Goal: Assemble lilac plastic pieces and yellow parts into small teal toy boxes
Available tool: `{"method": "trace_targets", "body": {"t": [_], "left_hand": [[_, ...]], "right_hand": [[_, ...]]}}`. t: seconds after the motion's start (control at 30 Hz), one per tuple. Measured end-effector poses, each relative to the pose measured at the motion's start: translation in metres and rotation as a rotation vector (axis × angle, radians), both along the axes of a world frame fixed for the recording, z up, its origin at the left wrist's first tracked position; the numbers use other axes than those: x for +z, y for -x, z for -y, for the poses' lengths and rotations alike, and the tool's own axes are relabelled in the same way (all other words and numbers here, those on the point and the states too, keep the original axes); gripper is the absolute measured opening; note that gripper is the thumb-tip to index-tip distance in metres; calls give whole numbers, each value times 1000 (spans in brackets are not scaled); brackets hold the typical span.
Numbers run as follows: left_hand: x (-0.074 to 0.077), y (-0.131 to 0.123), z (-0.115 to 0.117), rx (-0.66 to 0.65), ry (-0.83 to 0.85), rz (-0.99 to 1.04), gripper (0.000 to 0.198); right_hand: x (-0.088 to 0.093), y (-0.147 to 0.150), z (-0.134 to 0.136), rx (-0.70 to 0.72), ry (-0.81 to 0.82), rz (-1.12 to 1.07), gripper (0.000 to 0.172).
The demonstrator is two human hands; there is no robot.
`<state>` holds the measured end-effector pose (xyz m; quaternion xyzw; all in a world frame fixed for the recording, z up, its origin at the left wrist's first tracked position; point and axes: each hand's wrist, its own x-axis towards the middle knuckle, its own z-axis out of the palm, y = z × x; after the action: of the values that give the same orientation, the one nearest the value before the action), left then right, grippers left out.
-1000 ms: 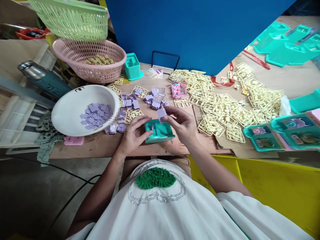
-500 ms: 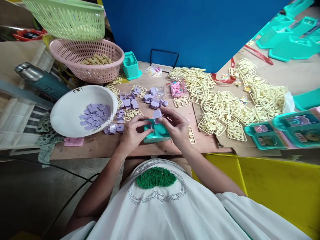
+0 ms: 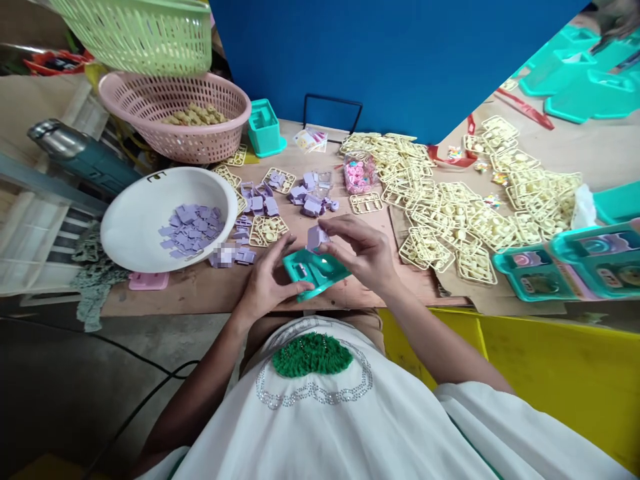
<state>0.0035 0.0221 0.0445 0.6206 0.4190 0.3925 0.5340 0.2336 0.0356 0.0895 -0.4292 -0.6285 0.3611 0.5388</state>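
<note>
My left hand (image 3: 270, 280) grips the left end of a teal plastic box (image 3: 327, 272), thumb on its near edge and fingers at the far side. The box is tilted, its hollow side facing up. Just above it, my right hand (image 3: 367, 253) pinches a small purple plastic piece (image 3: 316, 238) between thumb and fingers. Beyond my hands lie more purple parts (image 3: 313, 200) and a cream frame of moulded parts (image 3: 269, 230). A white bowl (image 3: 125, 223) of flat purple pieces (image 3: 193, 230) stands to the left.
Cream part frames (image 3: 445, 207) are heaped at right, near filled teal cases (image 3: 535, 273). At the back stand a pink basket (image 3: 175, 133), a green basket (image 3: 135, 40), a teal container (image 3: 264, 128) and a blue panel (image 3: 380, 60). A flask (image 3: 83, 153) is far left. Another person's hand (image 3: 617, 20) shows top right.
The purple piece has lifted slightly off the teal box and turned in my right hand. My left hand has tilted the box, so its inside shows more. Another person's hand has appeared top right.
</note>
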Motion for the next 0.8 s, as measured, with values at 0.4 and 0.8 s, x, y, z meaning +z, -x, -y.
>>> {"method": "trace_targets", "body": {"t": [0.4,0.8], "left_hand": [[2,-15,25,-1,-136,-86,110],[-16,2,4,-95,-106,-99,95]], "right_hand": [[10,-4,1,53,-48,170,35],[18,-7,10,248,-195,436,28]]}}
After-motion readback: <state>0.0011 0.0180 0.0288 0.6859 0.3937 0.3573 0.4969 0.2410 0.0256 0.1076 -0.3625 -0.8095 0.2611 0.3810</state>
